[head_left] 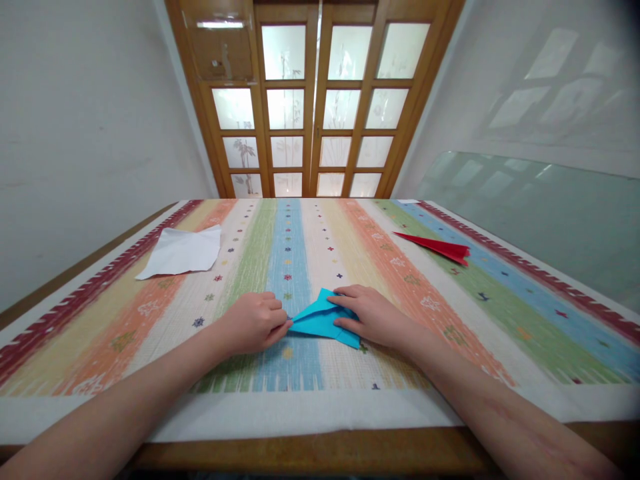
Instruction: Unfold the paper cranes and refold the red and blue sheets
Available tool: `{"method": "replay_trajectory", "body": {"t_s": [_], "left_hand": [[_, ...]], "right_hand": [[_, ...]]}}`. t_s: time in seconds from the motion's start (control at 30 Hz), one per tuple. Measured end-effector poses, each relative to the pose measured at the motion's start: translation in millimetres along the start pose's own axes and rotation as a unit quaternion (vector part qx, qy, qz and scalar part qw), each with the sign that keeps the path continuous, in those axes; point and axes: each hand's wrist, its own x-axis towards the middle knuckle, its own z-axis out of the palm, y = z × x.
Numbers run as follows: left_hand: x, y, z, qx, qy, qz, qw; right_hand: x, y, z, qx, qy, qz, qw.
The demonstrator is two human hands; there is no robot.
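Note:
A folded sheet of bright blue paper [315,325] lies on the striped tablecloth in front of me, its narrow tip pointing left and its wider end to the right. My left hand [257,322] is closed, with thumb and forefinger pinching the paper's pointed tip. The fingers of my right hand [373,315] are stretched out and apart, resting on the wide end and pressing it against the cloth. A fold line runs along the paper's length from the tip. Part of the right end is covered by my right fingers.
A white sheet of paper [183,251] lies at the left of the striped tablecloth [245,417]. To the right is a folded red paper dart [437,247]. Wooden doors with glass panes [287,109] stand beyond the table, and a pale green glass panel [540,233] leans at the right wall.

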Motion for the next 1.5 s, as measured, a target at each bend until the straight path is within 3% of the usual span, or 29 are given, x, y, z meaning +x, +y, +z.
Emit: {"method": "replay_trajectory", "body": {"t_s": [0.1,0.27,0.47,0.8,1.03,1.2,1.3,1.37,1.5], "left_hand": [[2.3,6.2,5.9,-0.009,0.022,-0.007,1.000],[4.8,14.0,20.8,-0.062,-0.003,0.004,0.998],[5.8,8.1,31.3,-0.114,-0.022,0.013,0.993],[5.0,4.6,32.3,-0.112,-0.007,0.038,0.993],[5.2,5.1,29.0,-0.104,-0.020,0.029,0.994],[6.8,5.4,26.4,-0.086,0.004,0.030,0.996],[6.5,6.7,20.5,-0.031,0.053,0.018,0.998],[5.4,8.7,15.4,-0.012,0.089,0.003,0.996],[3.7,15.1,11.2,-0.129,0.101,-0.052,0.985]], "right_hand": [[0.1,-2.0,-0.3,-0.002,0.005,0.003,1.000],[-0.9,-3.8,0.7,0.002,0.013,0.008,1.000],[0.1,-0.1,4.0,0.025,0.043,0.060,0.997],[-0.5,9.6,13.1,0.065,0.070,0.175,0.980],[0.3,8.6,8.5,0.177,0.033,0.194,0.964],[1.8,11.1,3.2,0.243,0.026,0.195,0.950],[2.2,10.0,-3.4,0.279,0.086,0.188,0.938],[1.1,6.7,-8.1,0.286,0.180,0.179,0.924],[-5.1,-6.2,-13.2,0.188,0.381,0.120,0.897]]}}
